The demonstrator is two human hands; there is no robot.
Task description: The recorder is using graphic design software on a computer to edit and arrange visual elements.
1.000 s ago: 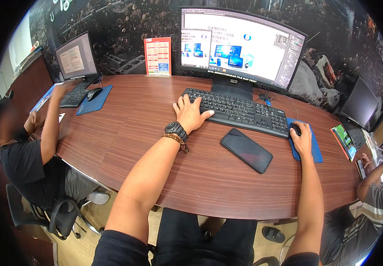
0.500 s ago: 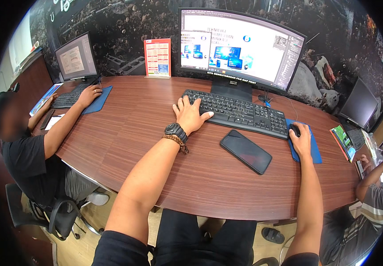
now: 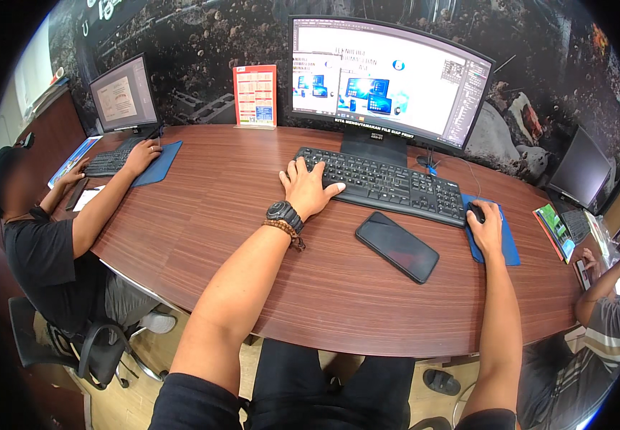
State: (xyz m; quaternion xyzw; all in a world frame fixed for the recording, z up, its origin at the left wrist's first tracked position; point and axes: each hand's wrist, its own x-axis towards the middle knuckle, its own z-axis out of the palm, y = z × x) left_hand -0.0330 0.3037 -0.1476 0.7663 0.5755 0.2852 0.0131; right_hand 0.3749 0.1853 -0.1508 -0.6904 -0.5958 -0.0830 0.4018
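My left hand [image 3: 306, 189] rests on the left end of a black keyboard [image 3: 389, 185], fingers spread over the keys and thumb stretched out along the front edge. A dark watch [image 3: 282, 211] and a beaded bracelet circle that wrist. At the keyboard's right end, my right hand [image 3: 488, 228] is closed round a black computer mouse [image 3: 475, 212], which sits on a blue mouse pad [image 3: 510, 242]. Behind the keyboard, a large curved monitor [image 3: 425, 86] shows a design program with pictures of screens and devices. A black smartphone [image 3: 397, 246] lies face up between my hands, touching neither.
A red-and-white stand-up card [image 3: 255, 96] stands left of the monitor on the brown wooden desk [image 3: 202, 222]. On the left, a seated person [image 3: 45, 244] works at another keyboard and monitor [image 3: 125, 93]. Another person [image 3: 607, 315], a dark monitor [image 3: 580, 169] and booklets [image 3: 555, 231] are on the right.
The picture on my monitor has changed slightly, with part of the heading lettering altered. Both my hands stay in place. The person on the left has shifted head and hand a little.
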